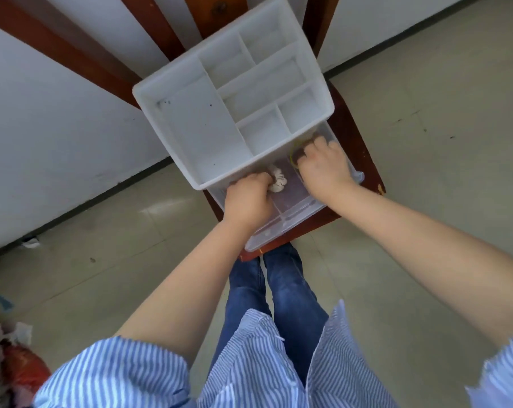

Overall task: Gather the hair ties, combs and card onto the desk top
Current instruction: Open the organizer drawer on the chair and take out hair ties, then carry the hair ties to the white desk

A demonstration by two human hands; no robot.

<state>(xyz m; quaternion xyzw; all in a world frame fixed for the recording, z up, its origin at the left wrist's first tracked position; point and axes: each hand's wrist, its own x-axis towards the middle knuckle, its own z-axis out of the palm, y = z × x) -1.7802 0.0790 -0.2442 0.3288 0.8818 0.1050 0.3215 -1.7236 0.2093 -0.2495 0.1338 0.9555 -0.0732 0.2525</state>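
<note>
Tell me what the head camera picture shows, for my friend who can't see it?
Seen from above, both hands reach into a clear plastic drawer pulled out from under a white divided organizer tray on a red-brown wooden chair. The left hand closes on a pale scrunchie; the right hand curls around something dark. Striped sleeves and blue jeans show below.

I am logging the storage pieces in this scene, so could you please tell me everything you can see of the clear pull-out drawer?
The clear drawer looks like transparent plastic and is pulled out from under the white divided organizer tray, which sits on a dark red-brown wooden seat. A clear divider seems to split it into sections. Both hands reach inside: the left hand closes on a white scrunchie, and the right hand covers something dark with a yellowish band, too hidden to identify.
</note>
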